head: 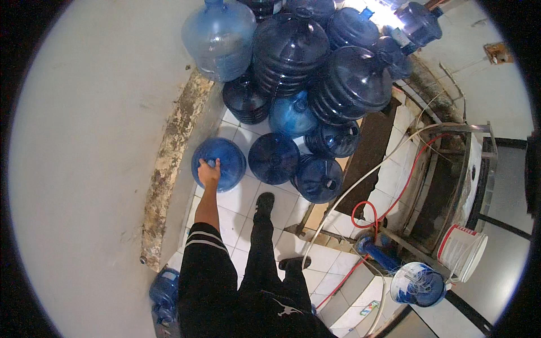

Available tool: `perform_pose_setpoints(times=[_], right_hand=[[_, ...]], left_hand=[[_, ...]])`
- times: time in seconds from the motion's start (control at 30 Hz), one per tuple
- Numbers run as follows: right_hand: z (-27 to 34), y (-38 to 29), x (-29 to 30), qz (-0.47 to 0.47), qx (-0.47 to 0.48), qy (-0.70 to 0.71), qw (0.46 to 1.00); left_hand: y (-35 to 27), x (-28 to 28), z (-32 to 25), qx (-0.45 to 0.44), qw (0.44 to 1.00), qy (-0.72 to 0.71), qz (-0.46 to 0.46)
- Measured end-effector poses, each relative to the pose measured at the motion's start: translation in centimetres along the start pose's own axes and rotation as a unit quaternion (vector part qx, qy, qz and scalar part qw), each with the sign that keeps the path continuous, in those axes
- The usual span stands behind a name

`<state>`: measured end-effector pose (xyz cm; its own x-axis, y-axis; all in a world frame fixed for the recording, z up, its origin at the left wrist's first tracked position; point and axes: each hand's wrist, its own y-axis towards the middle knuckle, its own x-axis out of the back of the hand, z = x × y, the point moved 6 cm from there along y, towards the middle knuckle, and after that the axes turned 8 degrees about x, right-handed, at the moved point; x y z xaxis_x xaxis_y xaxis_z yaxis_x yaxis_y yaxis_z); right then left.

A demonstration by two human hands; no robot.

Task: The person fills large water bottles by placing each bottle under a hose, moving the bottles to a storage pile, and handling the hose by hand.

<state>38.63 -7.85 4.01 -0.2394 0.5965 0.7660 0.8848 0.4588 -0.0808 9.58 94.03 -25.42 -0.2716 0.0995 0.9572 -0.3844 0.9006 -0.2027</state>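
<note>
My left hand (209, 172) grips the neck of a blue plastic water jug (228, 156), which stands upright on the white tiled floor beside the left wall. Just right of it is a dark blue jug (274, 159), seen end-on. Another blue jug (320, 178) lies tilted with its open mouth showing, near a similar jug (334, 139) behind it. A lighter blue jug (293, 114) rests farther back. Large jugs are piled beyond these, among them a pale blue one (219, 42) and a dark ribbed one (291, 50). My right hand is out of view.
A low ledge (177, 169) with peeling paint runs along the left wall. A pale hose (359, 179) and a red hose (408, 181) cross the right side. A white bucket (463, 252) and a container with stringy strands (417, 284) stand lower right. More blue jugs (165, 287) are at lower left.
</note>
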Motion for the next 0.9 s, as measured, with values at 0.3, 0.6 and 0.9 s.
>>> perform_pose_setpoints(times=[0.3,0.6,0.9], right_hand=[[2.2,5.9,8.4,0.268,-0.22,0.183,0.92],[4.3,2.5,11.4,0.298,-0.238,0.206,0.901],[14.2,-5.2,11.9,0.163,-0.29,0.362,0.871]], left_hand=[[6.9,-6.2,-3.9,0.001,0.994,-0.094,0.054],[8.2,-8.7,-7.5,-0.042,0.993,-0.092,0.067],[-1.6,-9.1,-2.2,-0.214,0.973,-0.082,0.017]])
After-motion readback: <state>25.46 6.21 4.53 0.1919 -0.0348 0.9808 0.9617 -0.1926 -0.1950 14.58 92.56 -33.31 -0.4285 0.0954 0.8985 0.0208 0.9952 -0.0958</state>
